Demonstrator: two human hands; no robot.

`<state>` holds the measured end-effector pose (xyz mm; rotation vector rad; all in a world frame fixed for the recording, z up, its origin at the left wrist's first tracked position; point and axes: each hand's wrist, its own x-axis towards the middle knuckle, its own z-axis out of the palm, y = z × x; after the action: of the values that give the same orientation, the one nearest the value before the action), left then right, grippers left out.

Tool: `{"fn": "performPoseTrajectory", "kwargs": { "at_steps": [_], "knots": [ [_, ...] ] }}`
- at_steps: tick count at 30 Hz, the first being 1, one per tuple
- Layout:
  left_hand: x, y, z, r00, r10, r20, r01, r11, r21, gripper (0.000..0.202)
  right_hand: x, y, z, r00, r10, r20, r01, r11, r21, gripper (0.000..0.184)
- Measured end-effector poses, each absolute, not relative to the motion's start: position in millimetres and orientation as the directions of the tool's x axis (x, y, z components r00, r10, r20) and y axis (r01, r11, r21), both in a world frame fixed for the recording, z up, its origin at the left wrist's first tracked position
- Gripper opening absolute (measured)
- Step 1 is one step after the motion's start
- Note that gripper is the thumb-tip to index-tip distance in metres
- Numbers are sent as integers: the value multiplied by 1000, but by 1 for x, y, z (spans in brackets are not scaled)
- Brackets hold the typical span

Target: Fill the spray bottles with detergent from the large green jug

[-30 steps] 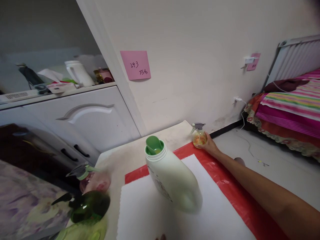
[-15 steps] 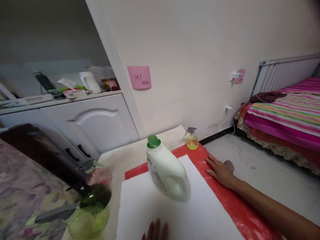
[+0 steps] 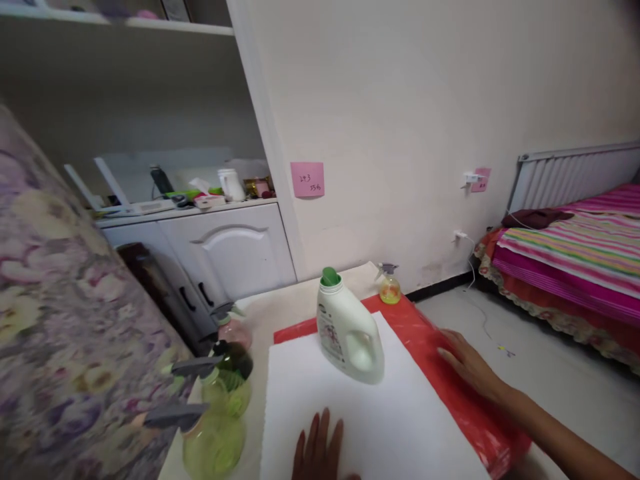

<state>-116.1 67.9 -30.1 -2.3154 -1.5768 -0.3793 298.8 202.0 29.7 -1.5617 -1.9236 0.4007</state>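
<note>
My left hand lies on the white sheet near its front edge, fingers pointing forward and holding nothing. On the right, my right hand rests along the outer edge of the red plastic sheet, its fingers extended and thumb apart, with nothing grasped. Between and beyond both hands, a pale white-green detergent jug with a handle stands on the white sheet. Its green pouring spout is exposed at the neck. Neither hand touches the jug.
A small spray bottle with yellow liquid stands at the back right. Several spray bottles line the left side, including a yellow-green one and a pink one. A floral curtain hangs at left; a bed stands right.
The camera view has turned left and tilted up slightly. More of my left hand shows on the white sheet. My right hand has slid outward to the red sheet's edge. The jug stays standing.
</note>
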Motion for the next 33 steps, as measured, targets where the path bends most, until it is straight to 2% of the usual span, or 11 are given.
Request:
{"fn": "performPoseTrajectory", "kwargs": {
  "at_steps": [3,7,10,13,16,19,22,24,27,30,33],
  "knots": [
    [-116,53,-21,335,869,365,939,-340,-52,77,274,154,28,-149,940,305,706,318,-633,46],
    [-106,23,8,268,942,204,952,-291,91,75,212,93,15,-297,898,323,570,439,-695,43],
    [-103,5,28,186,978,90,958,-201,206,76,164,63,7,-462,818,343,497,559,-664,46],
    [-104,-6,38,167,986,31,947,-169,272,78,132,49,-5,-527,740,417,476,664,-576,44],
    [-105,-11,40,164,986,18,937,-161,309,77,121,47,-17,-519,693,501,502,721,-477,43],
    [-105,-12,39,162,986,38,925,-165,342,74,122,48,-23,-522,694,495,537,719,-441,42],
    [-110,-12,42,88,982,166,887,-153,435,56,123,48,-22,-535,692,485,547,721,-425,41],
    [-118,-11,49,-116,936,334,818,-101,566,39,124,47,-21,-537,687,490,544,725,-421,40],
    [-139,-10,62,-513,725,461,659,-12,752,25,124,48,-23,-533,670,517,530,740,-414,39],
    [-167,-9,71,-714,535,451,573,76,816,30,124,49,-25,-532,648,545,509,759,-406,39],
    [-192,-4,69,-811,411,416,504,130,854,48,125,50,-27,-534,649,543,506,759,-410,38]
  ]
}}
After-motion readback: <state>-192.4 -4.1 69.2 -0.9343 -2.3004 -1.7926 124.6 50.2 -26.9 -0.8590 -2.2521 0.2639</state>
